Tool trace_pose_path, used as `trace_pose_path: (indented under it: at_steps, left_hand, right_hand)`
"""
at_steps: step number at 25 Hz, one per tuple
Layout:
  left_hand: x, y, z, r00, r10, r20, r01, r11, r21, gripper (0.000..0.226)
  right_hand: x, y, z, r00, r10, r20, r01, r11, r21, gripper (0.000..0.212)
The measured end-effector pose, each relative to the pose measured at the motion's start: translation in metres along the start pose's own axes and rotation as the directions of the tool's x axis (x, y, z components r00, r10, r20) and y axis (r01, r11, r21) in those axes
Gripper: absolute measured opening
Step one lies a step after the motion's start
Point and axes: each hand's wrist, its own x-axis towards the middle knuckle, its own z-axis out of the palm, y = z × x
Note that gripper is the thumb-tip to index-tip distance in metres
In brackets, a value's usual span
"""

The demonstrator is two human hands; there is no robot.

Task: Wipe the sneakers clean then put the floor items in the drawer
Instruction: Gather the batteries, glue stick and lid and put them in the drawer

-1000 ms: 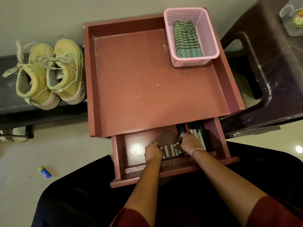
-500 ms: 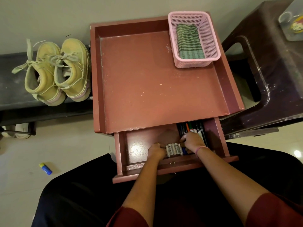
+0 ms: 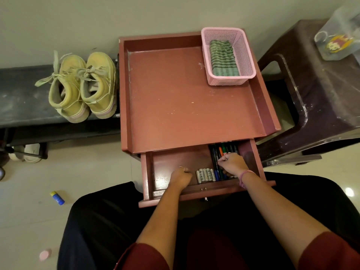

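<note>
1. Drawer (image 3: 175, 158) sits pulled out toward the person. The left hand (image 3: 181, 177) has slid off the batteries (image 3: 205, 175), its fingers curled and empty.
2. Right hand (image 3: 232, 164) has shifted onto the markers (image 3: 222, 152), fingers curled round them.
3. Batteries and markers lie lengthwise, pointing front to back; tidying nearly done.
4. Glue stick (image 3: 57, 198) waits on the floor.

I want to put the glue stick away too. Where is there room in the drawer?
The left part of the drawer is bare, from its left wall to the left hand. The right part is crowded: batteries, then pens under the right hand.
</note>
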Motion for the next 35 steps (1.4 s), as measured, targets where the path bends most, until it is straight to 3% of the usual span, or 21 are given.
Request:
trace_pose_path:
  at_steps: [12,19,26,35]
  left_hand:
    - [-0.093,0.001,-0.088,0.973,0.158,-0.169,-0.187,0.968,-0.168,0.019]
    - [-0.174,-0.036,-0.152,0.908,0.160,-0.387,-0.311,0.877,-0.367,0.020]
    - [-0.222,-0.120,-0.203,0.841,-0.023,-0.540,-0.315,0.790,-0.525,0.024]
    - [-0.244,-0.284,-0.267,0.723,-0.369,-0.585,-0.255,0.643,-0.722,0.019]
  right_hand:
    - [-0.096,-0.087,-0.009,0.987,-0.160,-0.007,0.160,0.983,0.094,0.020]
    - [-0.172,-0.153,0.016,0.936,-0.349,0.041,0.335,0.921,0.201,0.014]
    - [-0.230,-0.233,0.091,0.855,-0.483,0.190,0.465,0.875,0.133,0.011]
    - [-0.267,-0.333,0.251,0.761,-0.519,0.389,0.536,0.841,0.075,0.011]
